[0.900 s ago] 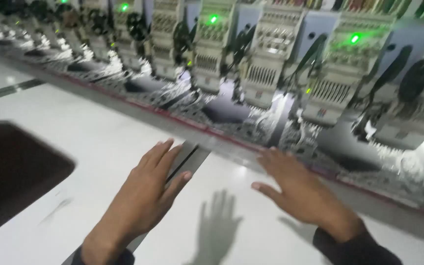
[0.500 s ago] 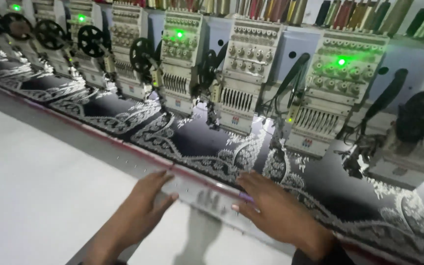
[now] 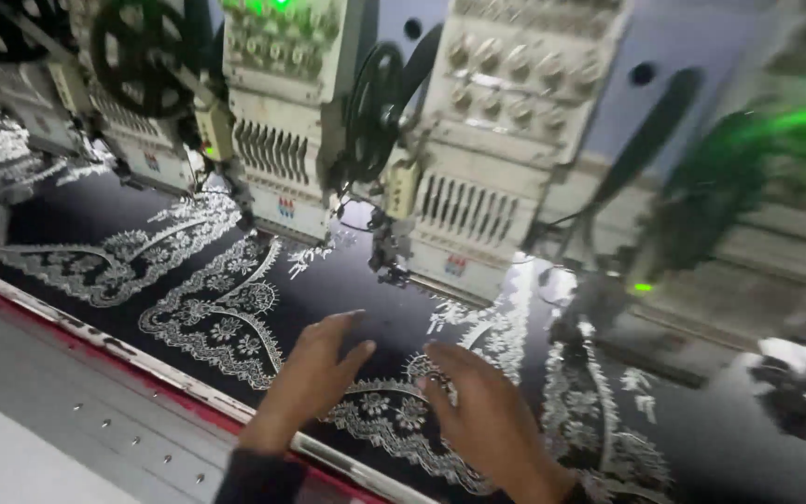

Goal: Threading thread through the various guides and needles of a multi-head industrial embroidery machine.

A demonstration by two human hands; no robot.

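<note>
Black embroidered fabric [image 3: 235, 308] now under both hands [image 3: 394, 401], past the table edge.

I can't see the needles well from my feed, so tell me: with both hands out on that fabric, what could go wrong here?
1. The left hand and right hand lie on the black embroidered fabric just in front of a sewing head; fingers might drift under its needles.
2. Green lights glow, so the machine may be powered.
3. Pressing down could shift the fabric and spoil the white pattern.

Two bare hands, left [image 3: 305, 387] and right [image 3: 492, 425]. One black fabric with white lace-pattern embroidery [image 3: 188, 280]. Two sharp cream embroidery heads, at eleven o'clock [image 3: 286, 121] and twelve [image 3: 496, 140]; others blurred.
</note>
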